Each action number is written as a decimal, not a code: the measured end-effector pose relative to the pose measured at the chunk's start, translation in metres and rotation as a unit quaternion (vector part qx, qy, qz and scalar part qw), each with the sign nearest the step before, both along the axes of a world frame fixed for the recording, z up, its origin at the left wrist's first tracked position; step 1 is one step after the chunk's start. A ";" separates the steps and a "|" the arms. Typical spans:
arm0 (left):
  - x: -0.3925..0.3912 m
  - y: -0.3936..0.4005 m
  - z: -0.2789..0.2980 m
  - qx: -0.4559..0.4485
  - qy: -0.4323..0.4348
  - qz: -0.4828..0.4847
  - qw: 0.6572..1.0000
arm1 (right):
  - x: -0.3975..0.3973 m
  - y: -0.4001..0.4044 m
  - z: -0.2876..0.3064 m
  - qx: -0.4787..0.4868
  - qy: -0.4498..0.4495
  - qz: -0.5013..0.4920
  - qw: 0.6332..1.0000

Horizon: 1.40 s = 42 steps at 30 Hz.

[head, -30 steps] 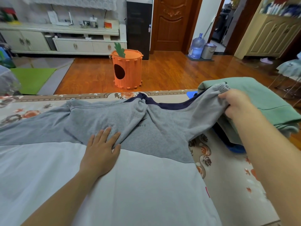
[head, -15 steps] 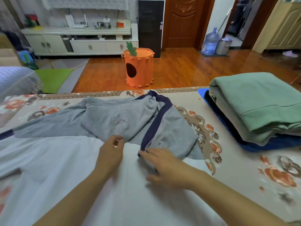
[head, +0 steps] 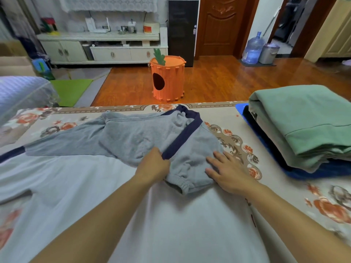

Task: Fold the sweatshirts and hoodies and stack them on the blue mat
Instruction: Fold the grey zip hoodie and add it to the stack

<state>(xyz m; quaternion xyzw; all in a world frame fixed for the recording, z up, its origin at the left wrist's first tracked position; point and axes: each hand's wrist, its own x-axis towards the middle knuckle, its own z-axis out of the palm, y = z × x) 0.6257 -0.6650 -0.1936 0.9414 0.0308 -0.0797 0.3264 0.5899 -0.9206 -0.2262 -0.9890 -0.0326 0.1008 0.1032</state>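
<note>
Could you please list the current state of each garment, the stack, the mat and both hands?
grey sweatshirt: spread on the bed, right sleeve folded in across the chest, left sleeve out flat.
green hoodie: folded, on top of the stack.
blue mat: under the stack, mostly covered.
left hand: pinches the sleeve's navy band.
right hand: flat, presses the folded sleeve.

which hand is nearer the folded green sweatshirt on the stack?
Right. The right hand lies flat on the grey sweatshirt's folded sleeve, closer to the folded green sweatshirt; the left hand is farther, by the navy band.
</note>
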 end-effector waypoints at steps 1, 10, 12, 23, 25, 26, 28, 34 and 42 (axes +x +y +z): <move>-0.006 0.006 -0.001 0.077 -0.012 -0.017 0.997 | -0.001 0.001 0.000 -0.013 0.007 0.007 1.000; -0.019 -0.041 -0.037 0.221 -0.151 -0.215 0.939 | 0.061 0.029 0.018 0.020 -0.097 0.010 0.995; -0.023 -0.043 -0.054 0.248 -0.058 -0.229 0.939 | 0.079 0.036 0.007 0.014 -0.056 0.010 0.998; -0.019 -0.017 -0.038 0.260 -0.008 -0.296 0.919 | 0.088 0.045 0.000 -0.094 0.050 -0.018 0.994; -0.041 0.009 -0.026 0.242 -0.034 -0.305 0.920 | 0.089 0.058 0.022 -0.166 0.078 -0.014 0.983; -0.057 0.030 -0.021 0.218 -0.046 -0.302 0.927 | 0.088 0.069 0.032 -0.192 0.056 -0.001 0.980; -0.092 0.090 -0.014 0.147 -0.084 -0.249 0.953 | 0.077 0.100 0.041 -0.182 -0.051 0.030 0.982; -0.149 0.297 0.005 -0.094 -0.089 0.266 0.955 | 0.036 0.245 0.028 -0.005 -0.147 0.175 0.974; -0.140 0.462 0.005 -0.087 -0.024 0.435 0.896 | 0.037 0.371 -0.020 -0.011 -0.116 0.255 0.960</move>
